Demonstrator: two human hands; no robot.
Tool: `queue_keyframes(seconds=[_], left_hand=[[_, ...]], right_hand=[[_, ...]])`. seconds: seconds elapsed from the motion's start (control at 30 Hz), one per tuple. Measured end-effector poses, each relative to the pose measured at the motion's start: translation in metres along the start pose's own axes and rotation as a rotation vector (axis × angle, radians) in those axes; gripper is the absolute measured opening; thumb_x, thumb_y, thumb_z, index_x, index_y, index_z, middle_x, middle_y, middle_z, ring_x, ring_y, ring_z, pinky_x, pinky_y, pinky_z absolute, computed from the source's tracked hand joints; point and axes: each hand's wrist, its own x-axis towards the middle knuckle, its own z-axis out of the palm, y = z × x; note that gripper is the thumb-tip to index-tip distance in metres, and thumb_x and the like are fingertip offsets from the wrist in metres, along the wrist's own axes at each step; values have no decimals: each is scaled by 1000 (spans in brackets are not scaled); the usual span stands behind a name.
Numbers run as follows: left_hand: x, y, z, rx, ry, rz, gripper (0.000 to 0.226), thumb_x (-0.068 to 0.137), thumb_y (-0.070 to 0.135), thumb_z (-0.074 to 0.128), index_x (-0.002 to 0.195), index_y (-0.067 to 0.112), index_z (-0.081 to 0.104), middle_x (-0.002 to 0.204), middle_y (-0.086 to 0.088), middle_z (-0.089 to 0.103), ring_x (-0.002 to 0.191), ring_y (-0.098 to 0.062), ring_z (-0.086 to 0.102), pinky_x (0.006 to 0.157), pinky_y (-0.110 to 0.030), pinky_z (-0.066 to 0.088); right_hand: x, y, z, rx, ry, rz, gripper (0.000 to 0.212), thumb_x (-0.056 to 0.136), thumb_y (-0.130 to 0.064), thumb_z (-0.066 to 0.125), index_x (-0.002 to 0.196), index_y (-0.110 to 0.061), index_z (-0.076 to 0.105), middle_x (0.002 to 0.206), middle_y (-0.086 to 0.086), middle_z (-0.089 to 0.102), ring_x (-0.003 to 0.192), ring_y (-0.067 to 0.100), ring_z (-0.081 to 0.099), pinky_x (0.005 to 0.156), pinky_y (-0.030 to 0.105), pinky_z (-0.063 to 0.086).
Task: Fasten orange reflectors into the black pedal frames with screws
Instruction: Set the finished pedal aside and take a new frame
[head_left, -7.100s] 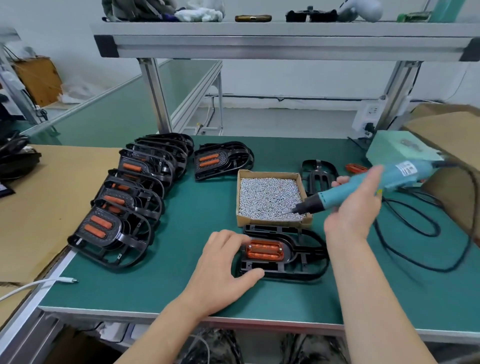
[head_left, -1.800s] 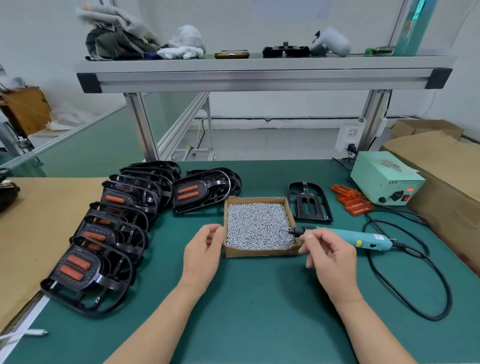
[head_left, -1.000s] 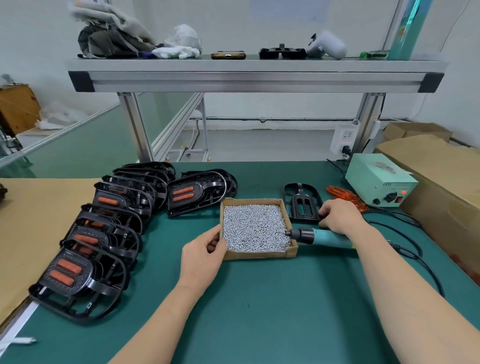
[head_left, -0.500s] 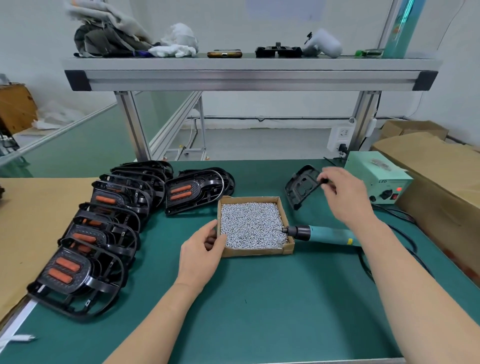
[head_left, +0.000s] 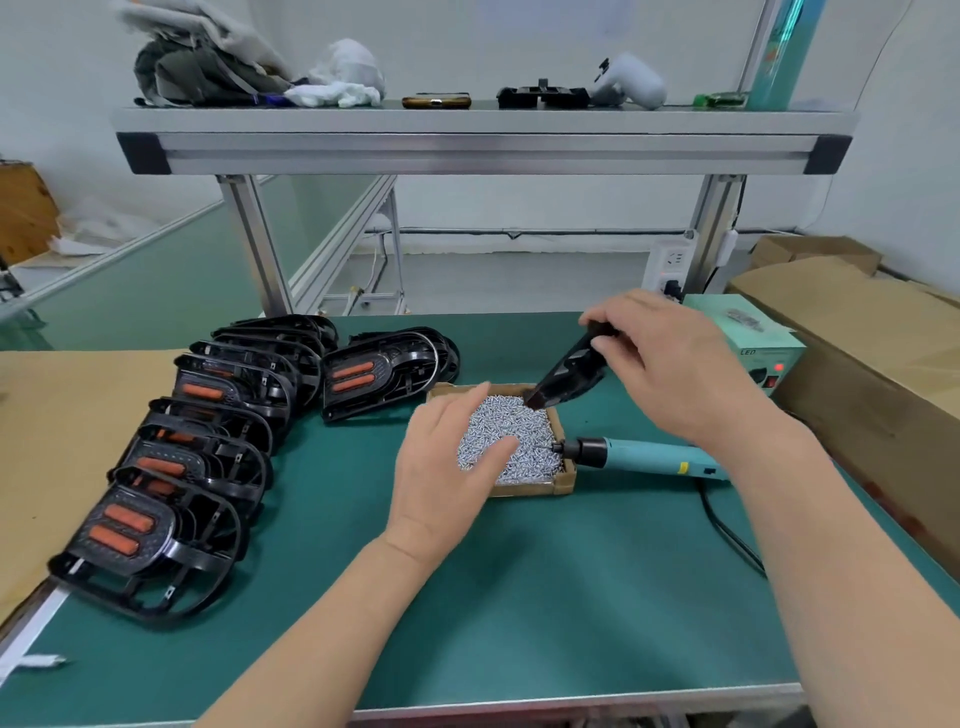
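Observation:
My right hand (head_left: 670, 364) grips an empty black pedal frame (head_left: 569, 376) and holds it tilted in the air over the far right corner of the screw box (head_left: 563, 480). My left hand (head_left: 447, 467) lies across the box's left side with relaxed fingers on the silver screws (head_left: 519, 441). The teal electric screwdriver (head_left: 644, 456) lies on the mat, its bit resting over the box's right edge. A row of several black frames with orange reflectors fitted (head_left: 156, 530) runs along the left, and one more such frame (head_left: 374, 376) sits behind the box.
A green power supply (head_left: 748, 338) stands at the back right with cardboard boxes (head_left: 857, 332) beside it. The screwdriver's black cable (head_left: 727, 530) trails over the mat on the right. Brown cardboard (head_left: 52, 415) covers the left bench. An aluminium shelf (head_left: 467, 140) spans overhead.
My right hand has lifted the empty black frame off the mat and carried it toward me over the screw box. My left hand has slid from the box's left edge onto the screws.

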Motion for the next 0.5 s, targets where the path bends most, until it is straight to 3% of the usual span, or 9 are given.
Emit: queue_keyframes(seconds=[0.13,0.27,0.37,0.43,0.5], left_hand=[[12,34,-3,-32,-40,76,40,86,43,65,119,21,65,99,13,63,91,-8,56,84,-25,46],[7,42,-6,-54,56,41,14,86,25,65,99,19,68,78,19,57,73,-4,49,71,-23,44],[-4,36,-9,-248,68,-177,9,90,17,66,92,24,70,78,13,69,72,-15,60,73,-26,50],[-11,28,-13,-420,24,-374,12,91,13,67,90,23,73,82,5,75,78,-25,67,75,-32,55],[-21,18,-19,-541,-1,-550,11,91,9,67,87,17,74,80,-4,76,71,-22,66,64,-26,55]], right_hand=[[-7,-30,-7,23,-25,-113,21,98,-10,58,118,-11,67,108,6,65,100,31,61,89,46,49],[-9,-45,-6,93,6,-197,26,97,-9,61,122,-13,68,107,-1,66,95,22,62,89,39,50],[-14,-46,-1,254,71,-177,31,95,-9,67,125,-14,68,109,-9,62,80,11,60,82,24,49],[-20,-40,4,320,106,-134,30,93,-7,69,122,-14,70,112,-8,64,78,11,61,79,23,50],[-28,-31,11,375,105,-77,26,91,-8,71,116,-13,72,108,-5,67,82,10,62,79,23,50]])
